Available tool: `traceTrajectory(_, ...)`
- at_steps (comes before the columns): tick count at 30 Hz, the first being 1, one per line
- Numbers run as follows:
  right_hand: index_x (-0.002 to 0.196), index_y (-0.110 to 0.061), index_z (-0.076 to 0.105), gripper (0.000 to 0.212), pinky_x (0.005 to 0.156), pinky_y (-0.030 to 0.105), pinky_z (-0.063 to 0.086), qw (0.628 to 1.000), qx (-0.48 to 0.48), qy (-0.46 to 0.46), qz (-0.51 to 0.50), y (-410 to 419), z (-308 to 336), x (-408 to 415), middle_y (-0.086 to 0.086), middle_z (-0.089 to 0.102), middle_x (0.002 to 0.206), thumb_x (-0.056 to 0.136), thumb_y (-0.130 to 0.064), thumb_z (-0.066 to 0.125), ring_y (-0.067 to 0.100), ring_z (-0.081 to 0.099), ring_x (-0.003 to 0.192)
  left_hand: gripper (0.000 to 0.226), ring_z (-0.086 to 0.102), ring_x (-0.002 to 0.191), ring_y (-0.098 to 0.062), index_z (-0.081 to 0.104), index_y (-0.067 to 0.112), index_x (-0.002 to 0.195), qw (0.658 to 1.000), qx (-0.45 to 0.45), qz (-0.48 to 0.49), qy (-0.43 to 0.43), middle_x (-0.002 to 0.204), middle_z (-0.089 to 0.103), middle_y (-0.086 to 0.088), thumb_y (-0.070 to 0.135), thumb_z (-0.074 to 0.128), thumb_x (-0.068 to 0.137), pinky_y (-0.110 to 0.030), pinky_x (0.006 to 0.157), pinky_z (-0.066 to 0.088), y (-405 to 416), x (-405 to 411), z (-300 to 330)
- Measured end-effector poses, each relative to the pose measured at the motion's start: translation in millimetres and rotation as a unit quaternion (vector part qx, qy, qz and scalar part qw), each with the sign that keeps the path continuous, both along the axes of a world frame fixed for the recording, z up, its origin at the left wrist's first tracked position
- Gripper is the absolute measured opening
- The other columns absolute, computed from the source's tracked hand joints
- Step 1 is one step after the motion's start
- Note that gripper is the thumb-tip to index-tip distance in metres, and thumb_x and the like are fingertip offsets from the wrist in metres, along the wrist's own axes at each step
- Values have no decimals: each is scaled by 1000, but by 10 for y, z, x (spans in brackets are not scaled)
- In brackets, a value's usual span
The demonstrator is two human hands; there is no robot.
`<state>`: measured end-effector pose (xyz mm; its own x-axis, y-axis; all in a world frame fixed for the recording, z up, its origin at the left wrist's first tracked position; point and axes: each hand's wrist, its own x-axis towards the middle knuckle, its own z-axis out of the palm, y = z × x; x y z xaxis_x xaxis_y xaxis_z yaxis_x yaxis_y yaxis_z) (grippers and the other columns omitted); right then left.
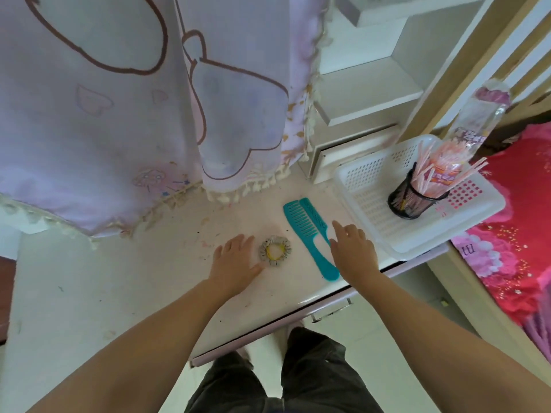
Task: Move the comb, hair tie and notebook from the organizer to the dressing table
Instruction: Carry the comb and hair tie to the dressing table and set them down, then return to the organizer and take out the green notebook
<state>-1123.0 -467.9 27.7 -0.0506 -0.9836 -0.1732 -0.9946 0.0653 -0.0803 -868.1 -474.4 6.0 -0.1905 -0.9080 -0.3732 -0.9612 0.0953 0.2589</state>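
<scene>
A teal comb (307,231) lies on the pale dressing table (149,281), its handle pointing toward me. A second, narrower teal comb (314,214) lies against its right side. Left of them rests a grey and yellow hair tie (275,250). My left hand (235,262) is flat on the table just left of the hair tie, fingers apart, holding nothing. Spread open and empty, my right hand (353,248) hovers right of the comb handle. The white perforated organizer tray (369,174) sits at the table's right end. No notebook is visible.
A black mesh cup (413,201) filled with pink sticks stands in the tray. A lilac printed cloth (134,114) hangs over the back of the table. White shelves (366,90) rise behind the tray. A red floral bedspread (512,234) lies to the right.
</scene>
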Motion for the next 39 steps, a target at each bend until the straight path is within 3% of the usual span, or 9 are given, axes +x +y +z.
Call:
traceTrajectory(4,145,-20,22,52,102,44,36,998,-48,29,-19,434,109,161,7,42,141,97,-39,32,28,42,126,57,36,133,-26,30,15,140,986,-108,-118,36,146,38,-7,40,43,90,-39,107,30,-159,-87,280)
traceTrajectory(8,148,-23,16,60,114,53,13,995,-51,84,-31,1043,230,263,5,31,152,95,-45,31,24,23,141,58,37,134,-25,33,12,140,940,-200,-274,35,145,41,-11,39,44,90,-40,107,31,-48,-323,509)
traceTrajectory(11,148,-25,9,60,115,54,5,985,-43,84,-141,1681,313,267,3,22,155,95,-47,25,23,14,144,59,35,135,-27,32,11,141,904,-221,-360,61,146,39,-13,39,43,90,-42,108,30,290,-615,657)
traceTrajectory(14,148,-24,13,58,115,55,5,951,-57,58,-299,2456,378,252,5,21,155,95,-47,24,23,14,144,60,32,136,-26,32,13,141,862,-203,-457,81,147,37,-12,40,46,89,-44,109,28,742,-1011,743)
traceTrajectory(19,148,-25,8,59,116,53,5,856,-66,31,-512,4090,399,245,4,18,157,95,-49,19,23,11,145,63,23,141,-27,26,14,144,788,-165,-585,100,152,28,-12,41,45,90,-46,113,22,1961,-1722,796)
traceTrajectory(25,148,-27,4,59,117,51,-2,719,-51,22,-693,6359,326,601,2,10,159,96,-48,21,21,4,147,62,21,141,-26,24,15,144,649,-127,-741,120,153,25,-13,43,40,92,-42,113,19,4114,-2331,793)
traceTrajectory(32,149,-28,-1,60,116,51,-4,569,2,28,-822,8984,309,1421,2,2,160,96,-48,17,23,-1,147,62,25,139,-25,23,18,144,512,-79,-847,118,153,26,-10,45,40,91,-41,114,19,7111,-2456,728)
traceTrajectory(39,148,-27,-3,58,117,52,2,388,32,11,-921,10847,195,2163,1,2,160,97,-46,16,21,1,146,60,19,142,-22,21,19,144,334,-59,-932,128,154,24,-7,45,37,93,-43,117,13,9426,-2338,673)
